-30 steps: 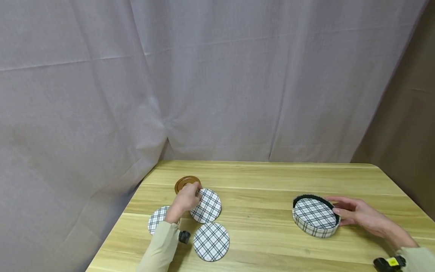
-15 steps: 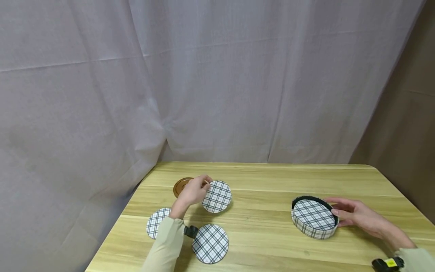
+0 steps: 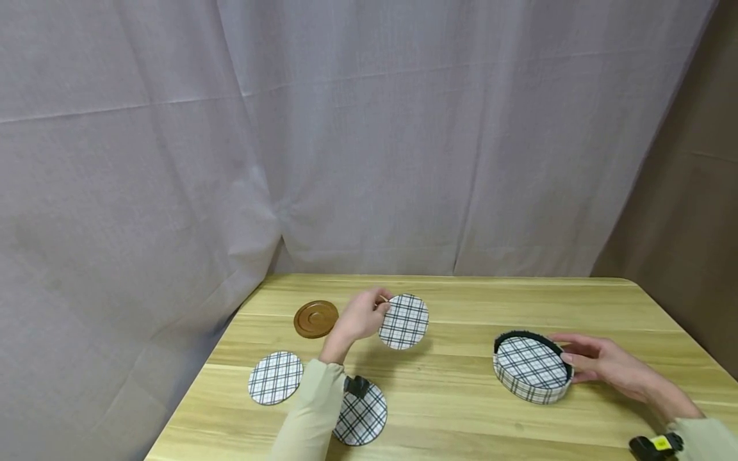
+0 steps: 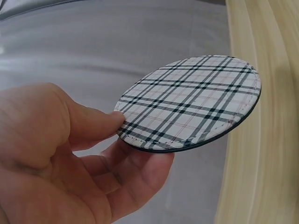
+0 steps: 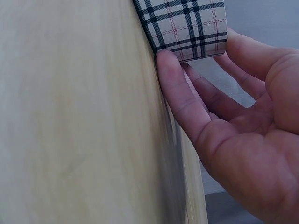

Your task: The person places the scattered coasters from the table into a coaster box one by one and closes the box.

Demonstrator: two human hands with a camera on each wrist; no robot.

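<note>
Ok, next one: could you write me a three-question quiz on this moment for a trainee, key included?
1. Multiple choice. Which hand pinches a plaid coaster above the wooden table?
A) left hand
B) right hand

2. Count. How many other plaid coasters lie directly on the tabletop, outside the holder?

3. True or false? The brown ringed disc lies outside the round plaid holder that the right hand touches.

Key:
1. A
2. Two visible, one of them partly hidden by the left sleeve and wrist camera
3. True
</note>
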